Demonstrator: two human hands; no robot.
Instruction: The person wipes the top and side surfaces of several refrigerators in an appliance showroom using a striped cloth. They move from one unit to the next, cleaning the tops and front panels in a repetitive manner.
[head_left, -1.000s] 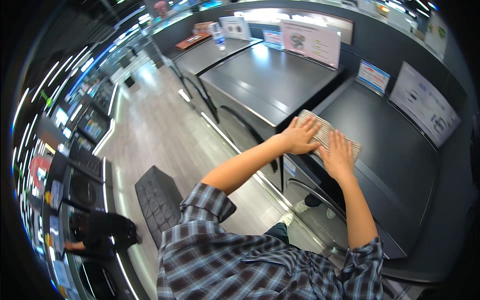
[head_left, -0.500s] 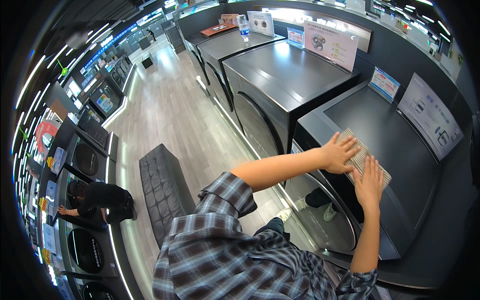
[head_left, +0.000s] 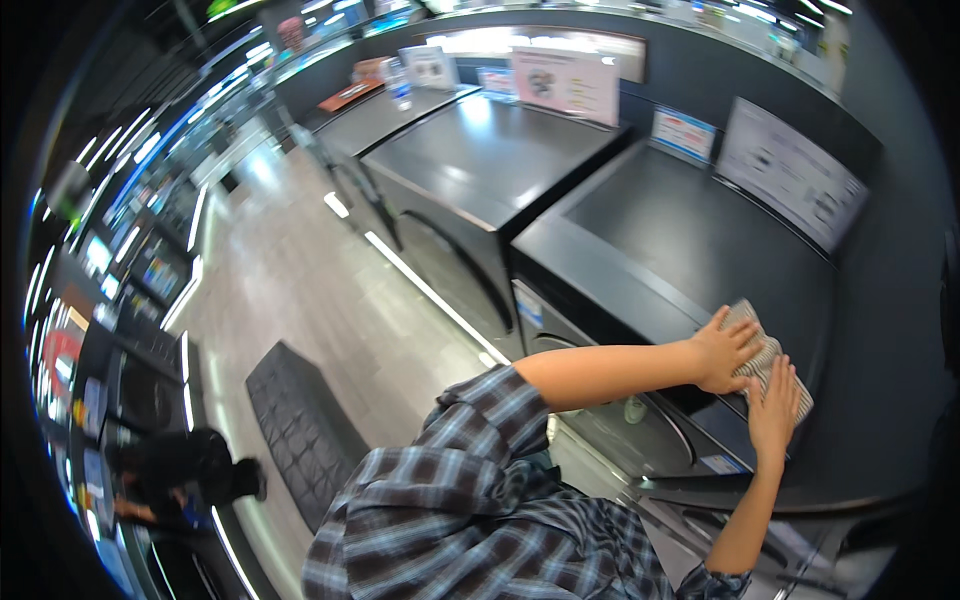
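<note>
- Left hand: 1
- Right hand: 1
- Striped cloth: 1
- Front-loading machines, near row: at least 3
- Upright display cards, same row: 5
- Clear bottle: 1
- Tufted black bench: 1
- Person in black: 1

1. Shop: appliance showroom by the look of it.
2. Dark machines lined up side by side, round doors on their fronts.
3. Printed boards and smaller cards stand at the back of their tops, product-display style.
4. Second display row across the aisle; person in black bent over it.
5. Tufted bench on wood-look floor, mid-aisle.
6. Light strips along the row bases, rows of ceiling lights beyond.
</note>
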